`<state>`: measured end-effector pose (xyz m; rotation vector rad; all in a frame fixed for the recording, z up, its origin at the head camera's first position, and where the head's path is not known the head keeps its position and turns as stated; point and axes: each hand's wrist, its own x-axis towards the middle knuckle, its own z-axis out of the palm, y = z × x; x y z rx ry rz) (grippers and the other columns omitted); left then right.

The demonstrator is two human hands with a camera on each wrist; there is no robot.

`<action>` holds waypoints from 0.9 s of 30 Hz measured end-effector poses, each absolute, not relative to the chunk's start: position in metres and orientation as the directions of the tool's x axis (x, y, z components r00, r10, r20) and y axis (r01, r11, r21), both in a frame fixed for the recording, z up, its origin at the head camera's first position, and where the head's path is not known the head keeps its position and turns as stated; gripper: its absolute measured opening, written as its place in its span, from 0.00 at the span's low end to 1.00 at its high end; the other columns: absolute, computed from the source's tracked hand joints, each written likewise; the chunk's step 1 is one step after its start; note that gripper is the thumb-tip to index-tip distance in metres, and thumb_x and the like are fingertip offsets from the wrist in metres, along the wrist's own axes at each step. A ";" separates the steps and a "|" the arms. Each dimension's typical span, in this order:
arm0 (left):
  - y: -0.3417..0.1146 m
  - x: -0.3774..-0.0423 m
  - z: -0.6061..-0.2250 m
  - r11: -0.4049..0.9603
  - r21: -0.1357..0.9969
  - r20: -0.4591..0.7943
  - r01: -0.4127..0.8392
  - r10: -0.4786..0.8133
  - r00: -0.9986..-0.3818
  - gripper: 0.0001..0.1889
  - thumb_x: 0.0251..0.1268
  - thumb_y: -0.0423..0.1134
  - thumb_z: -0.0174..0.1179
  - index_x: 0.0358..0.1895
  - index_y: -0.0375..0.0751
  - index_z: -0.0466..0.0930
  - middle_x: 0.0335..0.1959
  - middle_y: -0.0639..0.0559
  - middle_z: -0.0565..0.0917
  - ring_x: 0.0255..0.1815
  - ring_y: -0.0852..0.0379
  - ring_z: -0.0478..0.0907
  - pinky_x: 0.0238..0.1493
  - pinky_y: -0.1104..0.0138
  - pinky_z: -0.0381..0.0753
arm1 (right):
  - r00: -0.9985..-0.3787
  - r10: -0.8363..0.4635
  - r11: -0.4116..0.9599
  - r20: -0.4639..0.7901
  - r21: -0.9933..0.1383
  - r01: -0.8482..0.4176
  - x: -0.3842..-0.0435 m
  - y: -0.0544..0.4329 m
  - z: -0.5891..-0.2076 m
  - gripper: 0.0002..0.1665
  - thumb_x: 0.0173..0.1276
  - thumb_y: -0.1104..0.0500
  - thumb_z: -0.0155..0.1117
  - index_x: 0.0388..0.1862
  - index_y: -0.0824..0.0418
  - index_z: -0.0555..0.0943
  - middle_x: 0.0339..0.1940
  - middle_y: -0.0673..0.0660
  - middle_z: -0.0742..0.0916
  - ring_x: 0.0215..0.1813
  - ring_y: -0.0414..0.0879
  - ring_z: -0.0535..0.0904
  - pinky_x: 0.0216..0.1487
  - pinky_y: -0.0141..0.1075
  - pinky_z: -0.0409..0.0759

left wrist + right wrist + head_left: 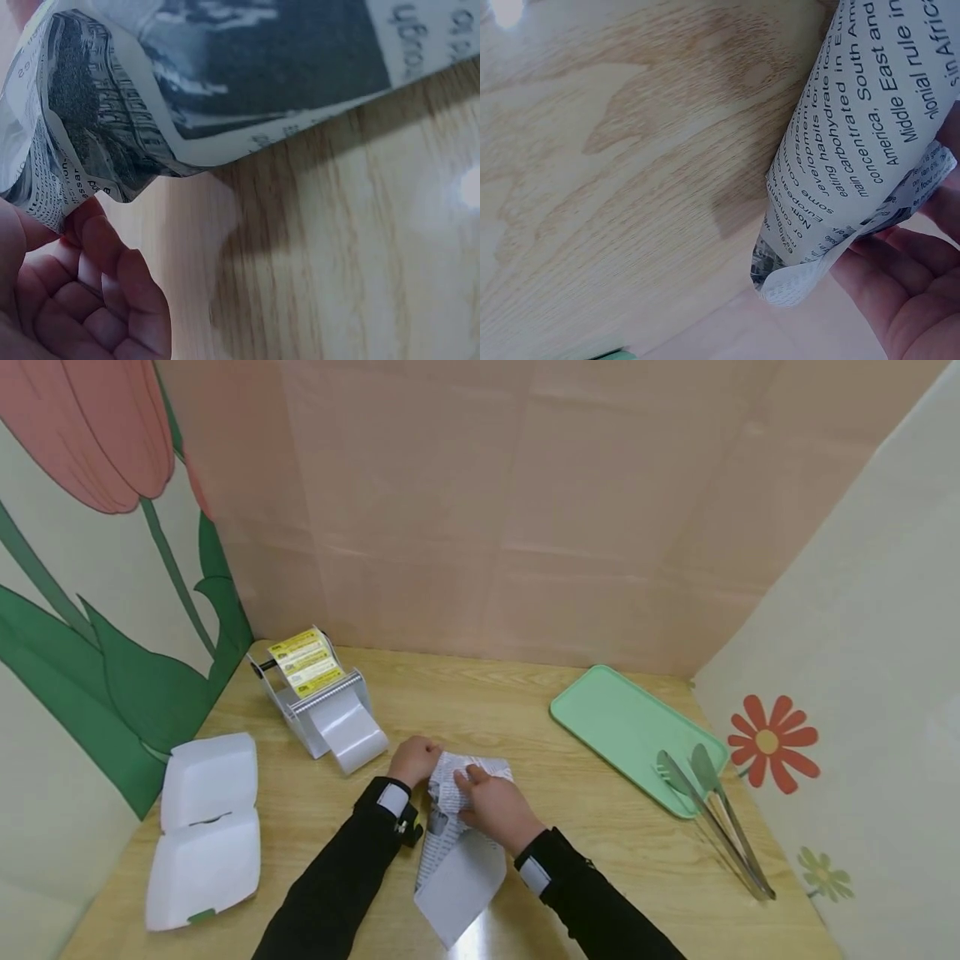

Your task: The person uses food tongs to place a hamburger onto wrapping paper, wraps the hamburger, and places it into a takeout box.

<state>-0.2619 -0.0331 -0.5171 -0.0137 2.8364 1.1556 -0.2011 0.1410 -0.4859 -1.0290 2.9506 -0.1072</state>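
Observation:
Newsprint-patterned wrapping paper (442, 843) lies rolled into a bulky bundle in the middle of the table, its plain white corner pointing to the front edge. What the paper covers is hidden. At the bundle's far left end my left hand (414, 762) pinches a gathered tip of the sheet between thumb and curled fingers, seen close in the left wrist view. My right hand (501, 810) rests over the bundle from the right, fingers spread on its top fold. In the right wrist view these fingers (889, 262) touch the folded edge of the paper.
A label dispenser (315, 702) with yellow printed labels stands at back left, its backing strip hanging forward. An open white clamshell box (206, 835) sits at left. Metal tongs (723, 827) lean across a green tray (615, 718) at right. Printed walls enclose the table (465, 685).

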 end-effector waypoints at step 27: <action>-0.042 -0.250 -0.517 0.523 0.843 -0.112 -0.125 -0.057 -0.992 0.12 0.62 0.39 0.65 0.35 0.31 0.88 0.28 0.47 0.84 0.28 0.54 0.76 0.31 0.66 0.74 | -0.774 -0.633 0.771 0.006 -0.074 -0.632 -0.200 0.137 -0.487 0.37 0.60 0.54 0.75 0.66 0.66 0.76 0.59 0.66 0.82 0.45 0.54 0.85 0.47 0.43 0.83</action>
